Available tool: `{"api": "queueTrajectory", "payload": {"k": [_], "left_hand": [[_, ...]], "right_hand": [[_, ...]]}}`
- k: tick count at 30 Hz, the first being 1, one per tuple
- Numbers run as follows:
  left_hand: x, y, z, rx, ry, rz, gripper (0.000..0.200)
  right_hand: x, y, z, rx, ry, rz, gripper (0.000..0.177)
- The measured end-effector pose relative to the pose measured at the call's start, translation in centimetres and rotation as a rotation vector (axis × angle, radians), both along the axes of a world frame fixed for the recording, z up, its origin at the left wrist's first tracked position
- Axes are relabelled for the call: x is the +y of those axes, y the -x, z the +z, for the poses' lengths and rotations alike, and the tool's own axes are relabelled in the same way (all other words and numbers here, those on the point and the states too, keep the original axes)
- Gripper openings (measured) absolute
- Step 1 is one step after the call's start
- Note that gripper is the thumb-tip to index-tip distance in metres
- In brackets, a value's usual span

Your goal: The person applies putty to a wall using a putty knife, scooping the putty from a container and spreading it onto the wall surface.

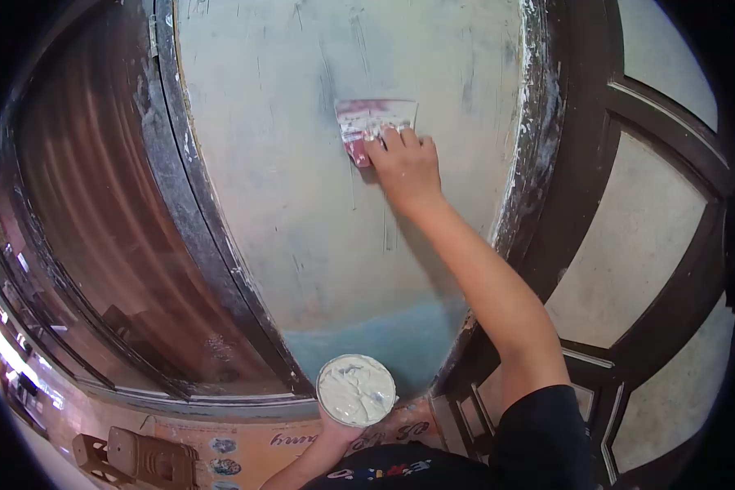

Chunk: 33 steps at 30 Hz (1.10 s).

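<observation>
My right hand [407, 167] is closed around a wide putty scraper [376, 114], red and smeared with white, whose blade lies against the pale wall panel [302, 196]. The panel shows dark scratches and a bluish band near its bottom. Below, at the lower centre, my left hand [340, 426] holds a round tub of off-white paste [356, 390] from beneath. Most of its fingers are hidden under the tub. The paste surface looks uneven and wet.
Left of the panel stands a dark-framed glass pane [114, 204] with brown curtain folds behind it. Dark wooden framing with pale panels [633, 237] is on the right. Brown plastic stools [151, 457] and an orange printed sheet [257, 449] are at the lower left.
</observation>
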<state>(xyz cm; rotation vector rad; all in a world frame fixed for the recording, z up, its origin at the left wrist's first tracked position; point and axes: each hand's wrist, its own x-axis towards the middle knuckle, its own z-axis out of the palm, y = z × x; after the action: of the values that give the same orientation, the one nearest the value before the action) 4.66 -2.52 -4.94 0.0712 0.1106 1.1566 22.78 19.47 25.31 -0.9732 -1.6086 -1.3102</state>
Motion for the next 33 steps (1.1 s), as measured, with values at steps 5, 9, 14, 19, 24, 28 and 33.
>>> {"api": "queueTrajectory", "payload": {"k": [5,9,14,19,24,28,33], "left_hand": [[-1.1,-0.1,0.9,-0.037,-0.057,-0.039,0.06],[-1.5,0.3,-1.0,0.106,-0.06,0.017,0.067],[-3.6,0.7,0.1,-0.076,-0.058,0.022,0.062],[-4.7,0.9,-0.8,0.086,-0.053,0.094,0.06],[-5.8,1.0,-1.2,0.244,-0.032,0.13,0.06],[-6.0,1.4,-2.3,0.01,-0.017,0.108,0.06],[-5.9,1.0,-2.2,0.112,0.03,0.145,0.06]], "right_hand": [[-0.6,-0.4,-8.2,0.011,0.16,0.035,0.02],[-1.8,-0.9,-14.7,0.007,0.319,0.045,0.021],[-2.1,-1.8,-22.9,0.022,0.335,0.042,0.024],[-3.0,-2.1,-30.4,0.035,0.527,0.042,0.027],[-4.5,-1.6,-37.8,0.052,0.674,0.021,0.025],[-4.6,-1.5,-40.1,0.076,0.744,0.012,0.025],[-5.2,-2.4,-41.0,0.054,0.778,0.043,0.025]]}}
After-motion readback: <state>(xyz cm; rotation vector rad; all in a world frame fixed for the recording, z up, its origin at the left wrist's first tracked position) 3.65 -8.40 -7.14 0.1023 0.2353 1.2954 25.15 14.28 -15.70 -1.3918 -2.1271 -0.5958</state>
